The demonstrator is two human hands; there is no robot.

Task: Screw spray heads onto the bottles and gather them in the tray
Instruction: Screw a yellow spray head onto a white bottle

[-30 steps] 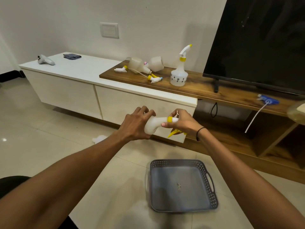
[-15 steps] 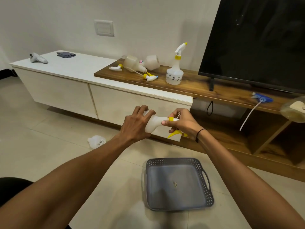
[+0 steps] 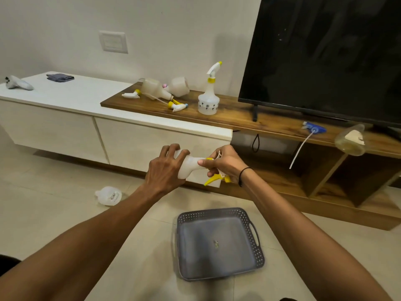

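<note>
Midair, left hand [image 3: 166, 170] gripping bottle [image 3: 188, 165], right hand [image 3: 225, 165] pinching spray head [image 3: 213, 179], above tray [image 3: 251, 227] rim.

White bottle [image 3: 188, 167] with yellow spray head [image 3: 214, 178], held sideways above the floor; grey perforated tray [image 3: 219, 244] lying below.

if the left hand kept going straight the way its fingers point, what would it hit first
Probably the white drawer front right behind the bottle that the left hand grips; its fingers point up and away toward the cabinet. Depth is hard to judge.
</note>
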